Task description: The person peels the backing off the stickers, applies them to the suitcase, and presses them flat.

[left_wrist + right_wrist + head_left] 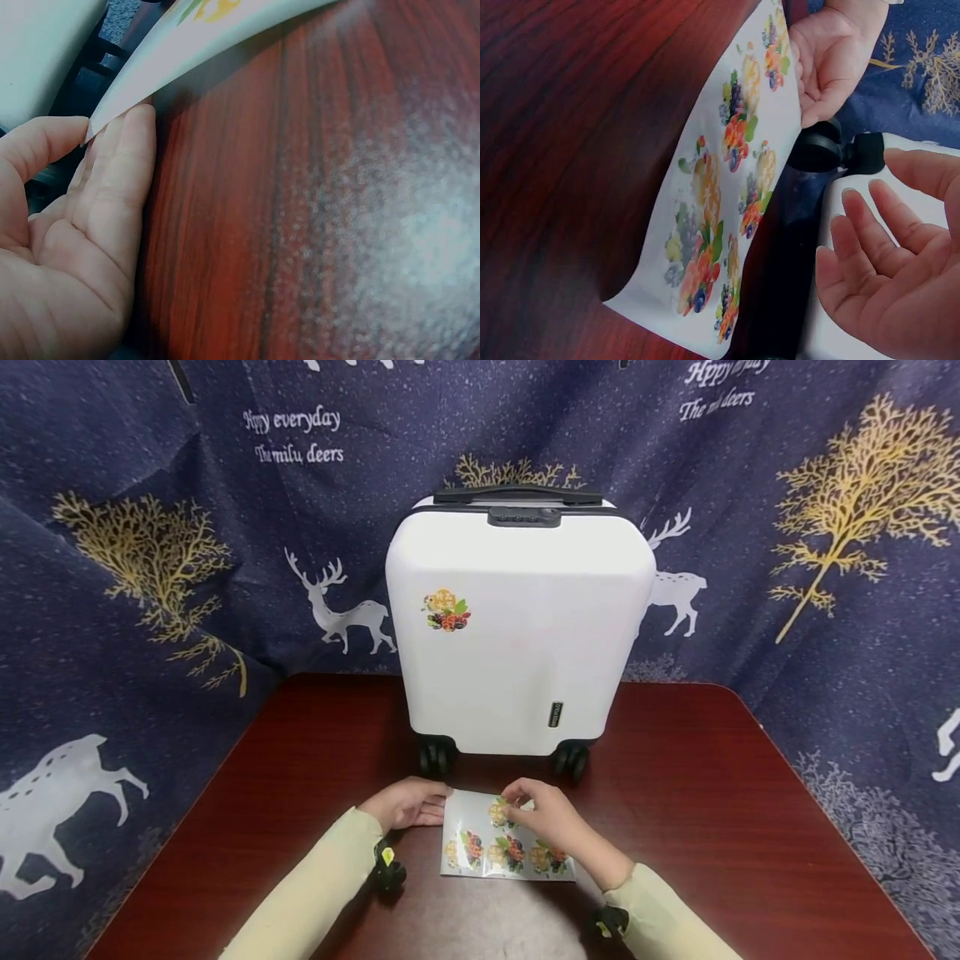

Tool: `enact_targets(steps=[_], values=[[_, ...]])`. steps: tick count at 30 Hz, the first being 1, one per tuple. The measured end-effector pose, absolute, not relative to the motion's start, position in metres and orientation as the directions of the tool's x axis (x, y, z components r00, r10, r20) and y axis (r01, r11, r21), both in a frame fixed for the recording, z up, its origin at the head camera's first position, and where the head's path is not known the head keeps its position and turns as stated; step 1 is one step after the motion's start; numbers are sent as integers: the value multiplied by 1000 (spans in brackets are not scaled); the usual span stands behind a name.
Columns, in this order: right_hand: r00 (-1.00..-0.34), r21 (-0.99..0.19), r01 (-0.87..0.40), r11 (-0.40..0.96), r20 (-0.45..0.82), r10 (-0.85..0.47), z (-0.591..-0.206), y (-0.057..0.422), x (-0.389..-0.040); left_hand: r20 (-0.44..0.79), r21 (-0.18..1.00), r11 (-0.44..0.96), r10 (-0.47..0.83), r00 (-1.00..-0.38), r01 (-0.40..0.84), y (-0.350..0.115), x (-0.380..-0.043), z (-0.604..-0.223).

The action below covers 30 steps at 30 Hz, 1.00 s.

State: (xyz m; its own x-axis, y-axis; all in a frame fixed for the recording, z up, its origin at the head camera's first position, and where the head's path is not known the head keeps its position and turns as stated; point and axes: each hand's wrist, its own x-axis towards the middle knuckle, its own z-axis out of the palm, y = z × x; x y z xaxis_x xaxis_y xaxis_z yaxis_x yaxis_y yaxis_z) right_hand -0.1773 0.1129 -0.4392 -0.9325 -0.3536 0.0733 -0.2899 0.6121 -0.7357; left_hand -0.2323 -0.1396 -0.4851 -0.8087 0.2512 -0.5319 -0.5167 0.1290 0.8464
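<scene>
Head view: a glossy white rectangular sheet of fruit-printed stickers (pixel 467 814) is over the dark red wood-grain table (pixel 712 777), in front of a white hard-shell suitcase (pixel 517 660) bearing one colourful fruit sticker (pixel 447 612). The right hand (pixel 550 817) is above the sheet, fingers bent.

Left wrist view: the left hand (pixel 82 225) pinches the sheet's corner — a steady grip there should stop it sliding.

Right wrist view: the right hand's fingers are spread and loosely bent, holding nothing visible; the sheet bows. To peel cleanly, bending the backing away and lifting one edge slowly would likely spare the print — haste could tear it.
</scene>
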Motion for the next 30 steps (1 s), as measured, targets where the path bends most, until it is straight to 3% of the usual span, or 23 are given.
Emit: enact_targets(steps=[10,20,30], values=[[-939,-713,-247,656,8,-345,-443,107,-179,-530,846,116,278,-801,-520,-142,-235,-485],[-880,-702,-287,652,-75,-468,-446,105,-201,-535,843,121,286,-795,-524,-142,-234,-485],[-889,-683,-268,680,-97,-448,-456,104,-220,-533,843,111,298,-792,-526,-143,-233,-484]])
